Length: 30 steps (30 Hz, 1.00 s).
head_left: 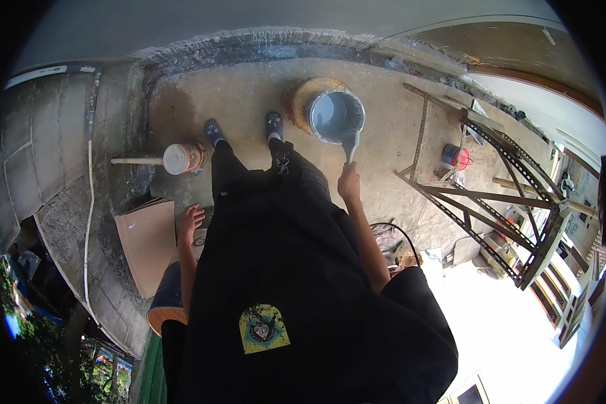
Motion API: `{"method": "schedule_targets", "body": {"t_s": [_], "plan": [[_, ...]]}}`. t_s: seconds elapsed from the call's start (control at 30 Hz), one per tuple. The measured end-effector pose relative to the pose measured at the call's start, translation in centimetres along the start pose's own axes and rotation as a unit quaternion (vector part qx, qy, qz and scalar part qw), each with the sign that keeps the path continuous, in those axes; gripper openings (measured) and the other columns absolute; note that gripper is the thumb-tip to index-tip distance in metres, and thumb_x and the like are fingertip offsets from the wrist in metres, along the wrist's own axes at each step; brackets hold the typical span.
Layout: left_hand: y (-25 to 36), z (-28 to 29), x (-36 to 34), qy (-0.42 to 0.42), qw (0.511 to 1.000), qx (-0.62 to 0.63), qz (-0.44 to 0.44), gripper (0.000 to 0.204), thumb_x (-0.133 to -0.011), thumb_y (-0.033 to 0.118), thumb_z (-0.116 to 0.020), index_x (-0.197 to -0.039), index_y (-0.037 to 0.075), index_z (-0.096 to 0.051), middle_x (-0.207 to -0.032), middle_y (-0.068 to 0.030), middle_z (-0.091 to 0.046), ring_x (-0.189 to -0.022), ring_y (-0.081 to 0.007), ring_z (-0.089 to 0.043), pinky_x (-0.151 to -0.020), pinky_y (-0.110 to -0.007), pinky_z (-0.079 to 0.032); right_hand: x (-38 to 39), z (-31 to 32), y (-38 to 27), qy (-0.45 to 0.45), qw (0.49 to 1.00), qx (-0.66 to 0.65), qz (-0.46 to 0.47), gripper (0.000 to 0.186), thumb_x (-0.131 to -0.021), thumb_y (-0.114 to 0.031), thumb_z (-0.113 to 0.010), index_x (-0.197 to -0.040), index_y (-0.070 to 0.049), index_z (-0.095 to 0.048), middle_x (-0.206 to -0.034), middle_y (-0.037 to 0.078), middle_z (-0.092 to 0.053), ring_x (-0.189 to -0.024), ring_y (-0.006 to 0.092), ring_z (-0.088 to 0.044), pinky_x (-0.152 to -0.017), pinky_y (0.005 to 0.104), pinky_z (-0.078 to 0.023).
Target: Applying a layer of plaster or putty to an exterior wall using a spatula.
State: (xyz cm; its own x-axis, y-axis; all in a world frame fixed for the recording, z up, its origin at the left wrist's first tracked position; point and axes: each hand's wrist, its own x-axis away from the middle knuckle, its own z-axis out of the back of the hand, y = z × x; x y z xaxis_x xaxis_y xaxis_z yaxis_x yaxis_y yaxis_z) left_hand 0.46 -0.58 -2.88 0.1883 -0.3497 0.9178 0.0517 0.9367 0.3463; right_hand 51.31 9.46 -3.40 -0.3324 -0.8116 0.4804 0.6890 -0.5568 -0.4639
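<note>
My right hand is closed round the handle of a paintbrush. The brush is coated in grey-blue paint, and its head is at the near right rim of a paint bucket. Pale grey-blue paint lies inside that bucket, which stands on or against a round, brownish drum-like support. My left hand hangs low by my side with its fingers apart and nothing in it. It is nearest to a flat piece of brown cardboard.
A capped tub stands left of my feet, with a pale pole beside it. A perforated metal frame fills the right side, near a small red and blue pail. The painted wall rises ahead.
</note>
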Motion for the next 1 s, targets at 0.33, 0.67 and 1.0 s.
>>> {"method": "schedule_targets", "body": {"t_s": [0.33,0.67,1.0], "plan": [[0.6,-0.41,0.58,0.014,1.0,-0.015,0.008,0.042,-0.094,0.04,-0.039,-0.124,0.011,-0.048,-0.114,-0.0122,-0.059,-0.102,-0.0238,-0.058,-0.089,-0.04,-0.042,0.23,0.52,-0.9,-0.033,0.998,0.002,-0.055,0.02,-0.092,-0.019,-0.034,-0.103,-0.003,-0.039,-0.082,0.032,-0.057,-0.079,0.0505,-0.054,-0.065,0.0565,-0.04],[0.73,-0.4,0.6,0.008,1.0,-0.001,0.009,0.042,-0.095,0.038,-0.038,-0.125,0.01,-0.047,-0.115,-0.013,-0.058,-0.104,-0.0245,-0.057,-0.09,-0.04,-0.041,0.03,0.37,-0.78,-0.033,0.998,0.003,-0.057,0.02,-0.092,-0.018,-0.034,-0.102,-0.002,-0.039,-0.082,0.033,-0.057,-0.08,0.0503,-0.054,-0.065,0.0555,-0.041],[0.72,-0.21,0.48,0.002,1.0,-0.012,0.005,0.043,-0.094,0.04,-0.039,-0.124,0.01,-0.047,-0.114,-0.0125,-0.059,-0.102,-0.0238,-0.058,-0.088,-0.04,-0.042,0.18,0.35,-0.94,-0.038,0.997,-0.003,-0.067,0.021,-0.092,-0.02,-0.034,-0.103,-0.002,-0.038,-0.083,0.033,-0.057,-0.081,0.0504,-0.054,-0.066,0.0557,-0.041]]}}
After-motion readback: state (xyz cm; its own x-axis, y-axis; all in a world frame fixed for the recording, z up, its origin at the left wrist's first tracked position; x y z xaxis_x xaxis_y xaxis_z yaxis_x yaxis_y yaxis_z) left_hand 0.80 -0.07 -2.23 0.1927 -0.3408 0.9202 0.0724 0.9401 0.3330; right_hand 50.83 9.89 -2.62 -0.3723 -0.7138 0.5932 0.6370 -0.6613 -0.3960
